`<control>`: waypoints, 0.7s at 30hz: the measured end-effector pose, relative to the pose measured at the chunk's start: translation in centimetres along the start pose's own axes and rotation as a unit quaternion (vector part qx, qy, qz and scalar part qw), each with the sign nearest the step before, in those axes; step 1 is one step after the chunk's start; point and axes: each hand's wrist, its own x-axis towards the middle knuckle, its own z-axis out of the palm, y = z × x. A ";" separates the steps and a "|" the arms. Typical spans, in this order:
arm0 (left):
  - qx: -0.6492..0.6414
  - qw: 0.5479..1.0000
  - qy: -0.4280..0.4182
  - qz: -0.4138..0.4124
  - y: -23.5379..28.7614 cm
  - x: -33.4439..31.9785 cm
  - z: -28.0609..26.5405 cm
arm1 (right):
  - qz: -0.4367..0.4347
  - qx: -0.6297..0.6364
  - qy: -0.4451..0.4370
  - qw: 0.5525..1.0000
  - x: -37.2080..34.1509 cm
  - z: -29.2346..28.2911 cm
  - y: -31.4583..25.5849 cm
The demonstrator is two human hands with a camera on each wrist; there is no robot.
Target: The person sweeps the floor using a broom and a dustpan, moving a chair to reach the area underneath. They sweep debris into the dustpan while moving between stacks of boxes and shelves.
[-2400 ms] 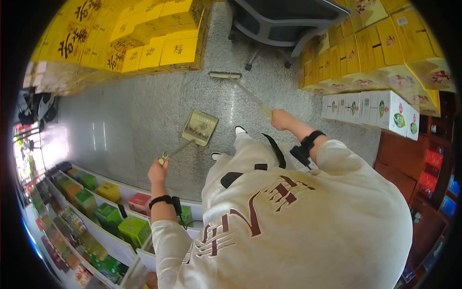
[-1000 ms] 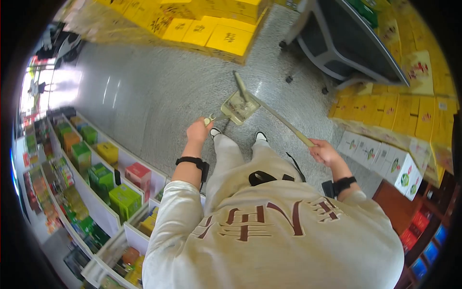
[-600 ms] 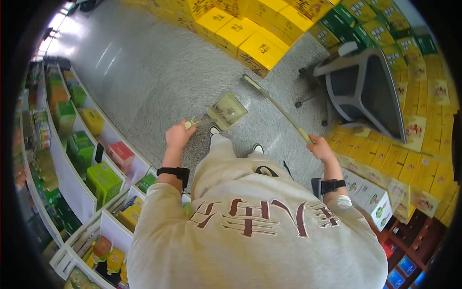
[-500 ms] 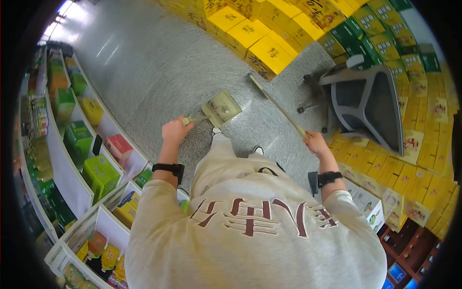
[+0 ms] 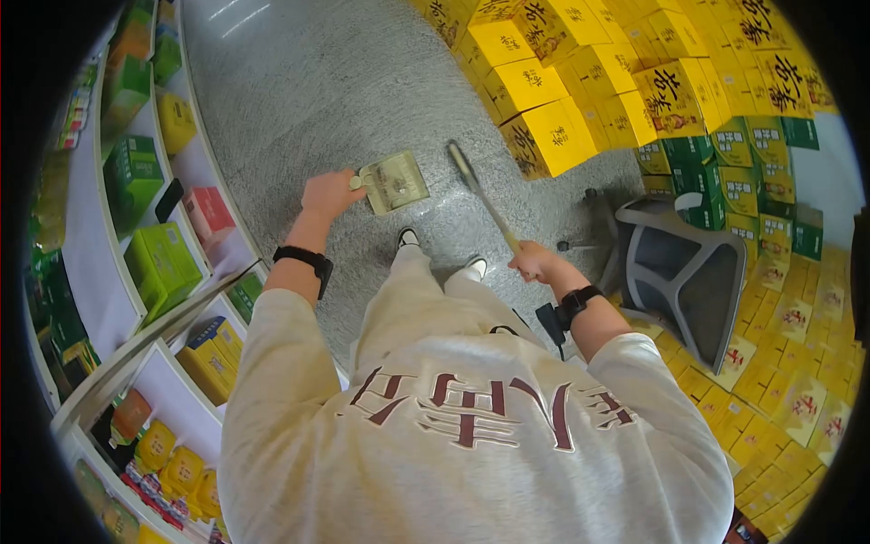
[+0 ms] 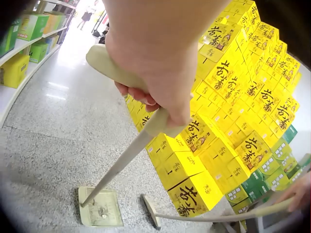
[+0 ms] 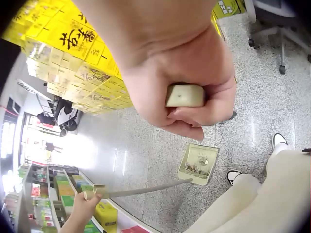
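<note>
Currently, I read the left hand (image 5: 328,195) with its fingers curled closed around the handle of the dustpan (image 5: 394,184); a length of the handle's end projects beyond the grip. The right hand (image 5: 536,263) has its fingers wrapped around the upper end of the broom (image 5: 496,218), and the handle's end face shows within the fist in the right wrist view.

Position of items: the dustpan is at floor level, ahead of the left shoe (image 5: 408,238), with small debris (image 7: 197,167) inside its tray. The broom head is at the floor (image 5: 299,100), apart from the dustpan, between it and the stacked yellow cartons (image 5: 551,136). From the head, the broom handle slopes back to the right hand.

Surroundings: I locate the shelving unit (image 5: 100,281), which carries boxed and packaged goods, on the left side. The office chair (image 5: 675,272) stands on the right side, beside further stacked cartons (image 5: 770,354).
</note>
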 end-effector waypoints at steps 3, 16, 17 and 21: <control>-0.017 1.000 0.020 0.008 -1.0 0.2 0.5 | -0.023 0.187 -0.038 0.981 0.0 -0.7 1.6; -0.039 0.999 0.001 0.003 -1.1 0.1 -0.3 | -0.099 -0.084 0.116 0.985 1.9 -0.4 -0.7; -0.036 0.999 -0.006 0.004 -1.0 0.1 -0.4 | -0.080 -0.069 0.081 0.991 2.7 -0.3 -1.3; -0.017 1.000 -0.009 0.002 -0.7 0.1 -0.6 | -0.063 0.114 -0.068 0.989 2.7 -2.8 -0.2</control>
